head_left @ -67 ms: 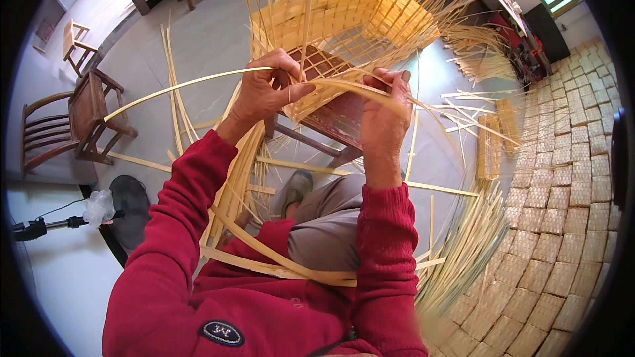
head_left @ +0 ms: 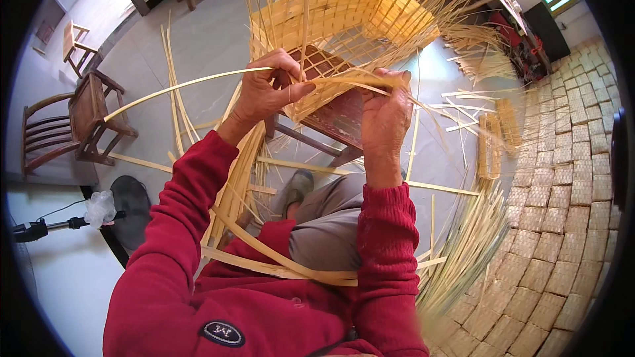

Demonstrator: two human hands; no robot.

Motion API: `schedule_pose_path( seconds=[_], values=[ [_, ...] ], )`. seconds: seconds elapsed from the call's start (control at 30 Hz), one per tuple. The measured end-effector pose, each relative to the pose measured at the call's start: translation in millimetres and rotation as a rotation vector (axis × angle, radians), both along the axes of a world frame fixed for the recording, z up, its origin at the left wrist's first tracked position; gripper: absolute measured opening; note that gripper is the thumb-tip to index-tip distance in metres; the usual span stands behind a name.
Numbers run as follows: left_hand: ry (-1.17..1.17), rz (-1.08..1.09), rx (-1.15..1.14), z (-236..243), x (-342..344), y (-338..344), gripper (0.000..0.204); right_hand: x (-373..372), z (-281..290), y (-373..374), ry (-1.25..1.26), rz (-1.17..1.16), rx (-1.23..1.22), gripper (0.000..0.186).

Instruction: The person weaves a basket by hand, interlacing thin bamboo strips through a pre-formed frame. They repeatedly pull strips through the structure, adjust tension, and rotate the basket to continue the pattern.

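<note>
A pale yellow woven bamboo basket [head_left: 398,14], bristling with long upright strips, sits on a worn red-brown wooden bench [head_left: 337,125] in front of me. My left hand [head_left: 268,96] is closed at the basket's near corner, pinching thin strips; one long pale strip [head_left: 178,85] arcs from it toward the left. My right hand [head_left: 387,109], a little farther right, has its thumb and fingers closed on flat strips [head_left: 340,81] that run across from the left hand. Parts of the fingertips are hidden behind the strips.
Wooden chairs [head_left: 89,119] stand at left, beside a black stand [head_left: 36,228] with a plastic bag [head_left: 99,210]. Loose strips and bundles [head_left: 463,251] lie around my legs. Small woven pieces [head_left: 489,145] and rows of stacked woven squares [head_left: 562,211] fill the right side.
The strips at my right hand have shifted and flexed slightly, now lying more across its fingers. My left hand has stayed in place.
</note>
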State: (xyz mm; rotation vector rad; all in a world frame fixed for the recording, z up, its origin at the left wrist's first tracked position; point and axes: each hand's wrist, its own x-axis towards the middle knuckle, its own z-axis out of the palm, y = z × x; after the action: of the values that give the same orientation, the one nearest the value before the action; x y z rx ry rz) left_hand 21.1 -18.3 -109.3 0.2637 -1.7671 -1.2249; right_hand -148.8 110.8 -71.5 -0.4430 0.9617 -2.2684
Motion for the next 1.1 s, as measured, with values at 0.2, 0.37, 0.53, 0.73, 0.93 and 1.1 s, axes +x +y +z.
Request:
schedule_pose_path(
  seconds=[0.2,0.37,0.53,0.73,0.93,1.1],
  values=[
    [-0.088,0.011,0.037,6.8,0.2,1.1,0.02,-2.4,-0.1,1.2,0.151,-0.036,0.051,0.029],
    [-0.297,-0.135,0.034,36.7,8.6,-16.9,0.032,-10.8,5.4,4.6,0.715,-0.007,0.156,0.054],
    [-0.505,-0.156,-0.119,60.6,6.4,-49.7,0.059,-4.3,16.8,-1.0,0.664,0.155,-0.063,0.069],
    [-0.692,-0.264,0.065,76.4,37.1,-79.0,0.068,-43.0,-15.3,-1.5,0.002,0.164,0.228,0.03],
    [-0.261,0.114,-0.115,34.9,67.1,-70.5,0.076,-49.0,-32.4,-26.6,-0.254,0.234,0.119,0.008],
    [-0.026,0.576,0.006,-8.1,32.9,-47.6,0.085,-39.9,-40.7,-33.0,-0.176,0.194,0.101,0.011]
  ],
)
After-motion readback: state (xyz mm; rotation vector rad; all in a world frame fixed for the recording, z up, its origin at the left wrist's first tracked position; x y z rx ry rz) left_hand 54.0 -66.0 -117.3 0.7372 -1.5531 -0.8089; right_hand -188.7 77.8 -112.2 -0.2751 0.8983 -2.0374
